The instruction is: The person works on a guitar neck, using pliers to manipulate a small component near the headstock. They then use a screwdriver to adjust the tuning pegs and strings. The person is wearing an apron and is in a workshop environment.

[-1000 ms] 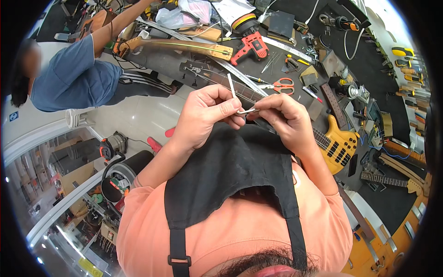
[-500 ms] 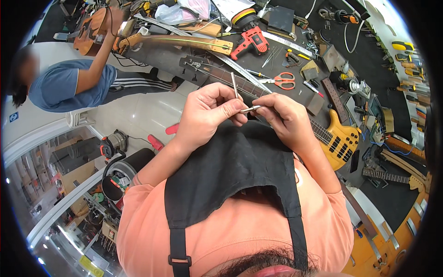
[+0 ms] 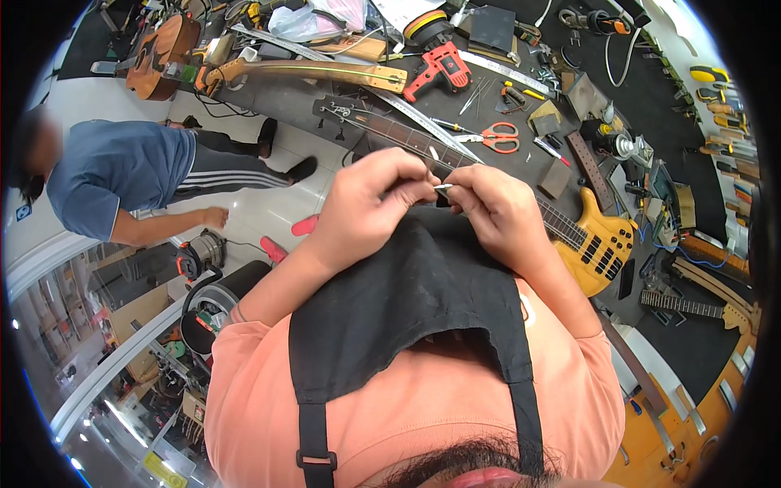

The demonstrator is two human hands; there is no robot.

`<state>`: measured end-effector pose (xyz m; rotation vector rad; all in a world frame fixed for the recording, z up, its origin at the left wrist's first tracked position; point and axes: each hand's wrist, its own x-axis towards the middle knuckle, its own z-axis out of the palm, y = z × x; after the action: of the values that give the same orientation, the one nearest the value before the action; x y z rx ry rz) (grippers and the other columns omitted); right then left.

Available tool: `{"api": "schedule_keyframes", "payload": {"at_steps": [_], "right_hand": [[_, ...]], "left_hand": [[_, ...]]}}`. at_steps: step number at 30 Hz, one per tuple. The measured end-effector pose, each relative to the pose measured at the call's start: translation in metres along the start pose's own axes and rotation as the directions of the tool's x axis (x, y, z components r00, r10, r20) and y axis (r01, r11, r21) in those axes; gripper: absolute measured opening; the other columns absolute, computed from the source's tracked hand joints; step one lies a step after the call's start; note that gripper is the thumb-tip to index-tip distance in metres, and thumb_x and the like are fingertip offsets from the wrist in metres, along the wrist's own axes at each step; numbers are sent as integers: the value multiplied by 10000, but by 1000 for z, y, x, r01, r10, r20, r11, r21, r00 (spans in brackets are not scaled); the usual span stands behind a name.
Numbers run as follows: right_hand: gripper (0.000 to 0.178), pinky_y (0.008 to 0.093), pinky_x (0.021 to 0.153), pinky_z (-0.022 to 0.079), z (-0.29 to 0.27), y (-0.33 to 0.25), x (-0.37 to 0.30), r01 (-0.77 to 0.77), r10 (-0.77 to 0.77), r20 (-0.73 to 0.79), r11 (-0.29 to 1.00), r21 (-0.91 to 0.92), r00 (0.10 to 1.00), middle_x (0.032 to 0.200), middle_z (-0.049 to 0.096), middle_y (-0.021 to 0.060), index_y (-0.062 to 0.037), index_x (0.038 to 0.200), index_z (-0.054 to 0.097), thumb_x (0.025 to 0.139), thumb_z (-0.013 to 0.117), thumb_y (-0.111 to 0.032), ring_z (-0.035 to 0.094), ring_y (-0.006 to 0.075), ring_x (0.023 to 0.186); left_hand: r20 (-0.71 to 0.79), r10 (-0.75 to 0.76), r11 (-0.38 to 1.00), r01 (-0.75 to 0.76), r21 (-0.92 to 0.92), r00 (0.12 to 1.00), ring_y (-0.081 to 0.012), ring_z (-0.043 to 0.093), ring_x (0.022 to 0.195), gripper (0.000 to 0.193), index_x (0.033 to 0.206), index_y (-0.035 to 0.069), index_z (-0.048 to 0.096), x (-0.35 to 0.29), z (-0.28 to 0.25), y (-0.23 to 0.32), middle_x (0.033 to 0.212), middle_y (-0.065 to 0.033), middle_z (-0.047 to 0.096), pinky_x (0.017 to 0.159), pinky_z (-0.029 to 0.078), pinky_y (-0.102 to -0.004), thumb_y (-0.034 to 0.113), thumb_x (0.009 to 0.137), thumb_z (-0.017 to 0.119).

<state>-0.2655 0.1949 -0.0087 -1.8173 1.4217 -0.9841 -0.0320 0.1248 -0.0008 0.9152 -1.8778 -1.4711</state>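
Observation:
My left hand is closed, thumb and fingers pinching a thin, silvery bent metal rod, perhaps a hex key. One end of it sticks up past the fingertips; the bend itself is hidden. Fingertips of my right hand pinch the other end, close to the left thumb. Both hands are held in front of my black apron. Beyond and below them a bass guitar lies on the bench, its dark headstock to the left and its yellow wooden body to the right.
Orange-handled scissors, a red power polisher, a long steel ruler and a loose guitar neck lie on the dark bench. An acoustic guitar rests far left. A co-worker in a blue shirt stands at left.
The bent rod has turned between my fingers, its raised end now showing shorter and further right. The co-worker's hand has left the acoustic guitar, and that person has turned, arm lowered.

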Motion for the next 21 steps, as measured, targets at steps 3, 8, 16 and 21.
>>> {"api": "schedule_keyframes", "payload": {"at_steps": [3,8,16,21], "right_hand": [[121,422,743,584,-6,-3,2,-208,197,92,969,134,976,900,737,150,-16,1101,738,1001,770,-77,741,348,830],[97,397,732,587,-8,-1,-1,-209,209,4,974,85,978,882,741,134,-10,1087,744,1035,747,-92,755,287,786],[136,359,735,604,-14,1,-5,-229,243,-49,953,198,969,924,747,115,-22,1128,756,997,790,-32,779,242,799],[199,364,760,600,-14,0,-5,-122,132,-56,979,165,990,968,764,104,-29,1141,760,955,821,1,771,247,830]], "left_hand": [[207,551,695,-582,422,808,-305,781,904,213,1098,-26,741,12,-8,-2,1116,-164,771,790,642,-403,-70,892,773],[162,563,692,-570,442,810,-329,777,886,311,1105,-13,746,11,-10,0,1077,-165,781,774,639,-408,-87,806,792],[-35,368,896,-344,280,929,-222,788,868,165,1030,-24,722,15,-6,12,1042,-144,792,755,627,-335,-132,936,805],[-79,23,998,-28,-58,997,-146,779,833,108,1052,-37,728,12,2,11,974,-99,781,744,623,-292,-66,979,803]]}}
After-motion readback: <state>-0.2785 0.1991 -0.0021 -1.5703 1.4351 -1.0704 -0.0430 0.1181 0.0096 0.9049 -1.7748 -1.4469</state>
